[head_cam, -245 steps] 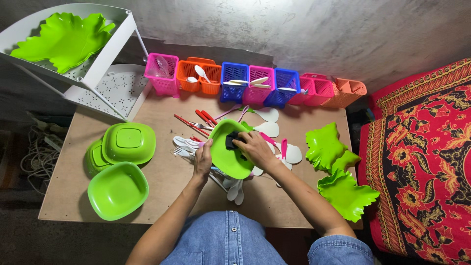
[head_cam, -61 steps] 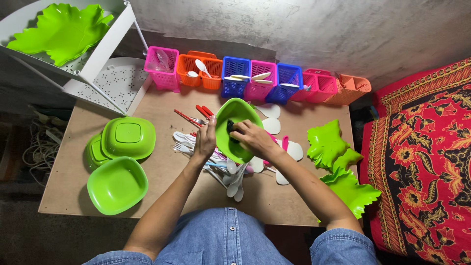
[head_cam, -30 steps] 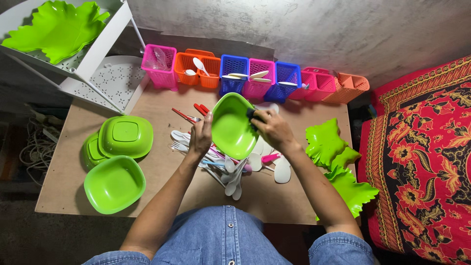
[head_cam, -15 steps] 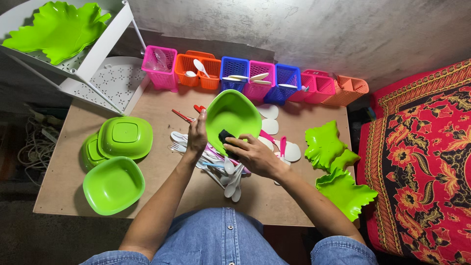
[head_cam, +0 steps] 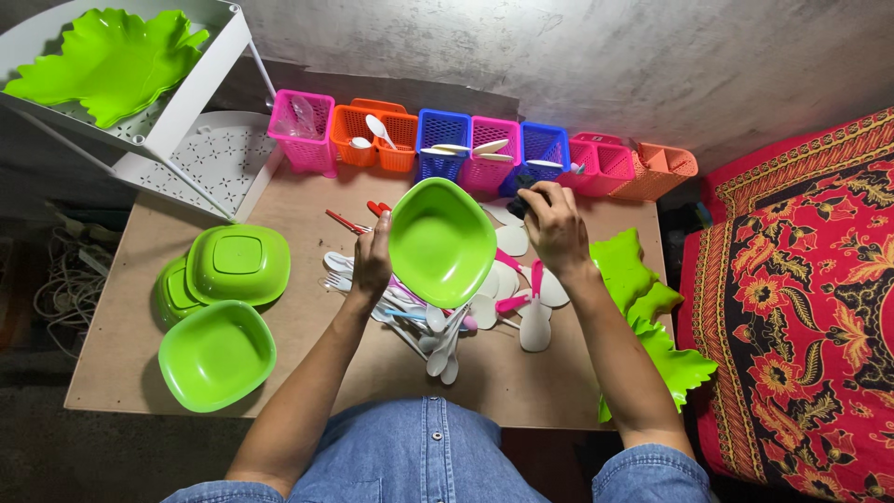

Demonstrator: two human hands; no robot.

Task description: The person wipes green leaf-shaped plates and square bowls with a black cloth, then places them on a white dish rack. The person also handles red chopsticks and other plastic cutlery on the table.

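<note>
L hand [head_cam: 372, 264] grips the left rim of a green square bowl [head_cam: 441, 240], fingers clamped on its edge, bowl tilted up above the table [head_cam: 307, 335] over a heap of plastic spoons & forks [head_cam: 438, 321]. R hand [head_cam: 555, 226] is off to the bowl's right, not touching it, fingers closed round a small dark sponge [head_cam: 520, 203] near the blue basket [head_cam: 540, 149]. 3 more green bowls [head_cam: 218, 354] sit at table's left, 1 upside down. Leaf-shaped green plates [head_cam: 643, 298] lie under the R forearm. Row of coloured baskets along the wall w/ spoons inside
</note>
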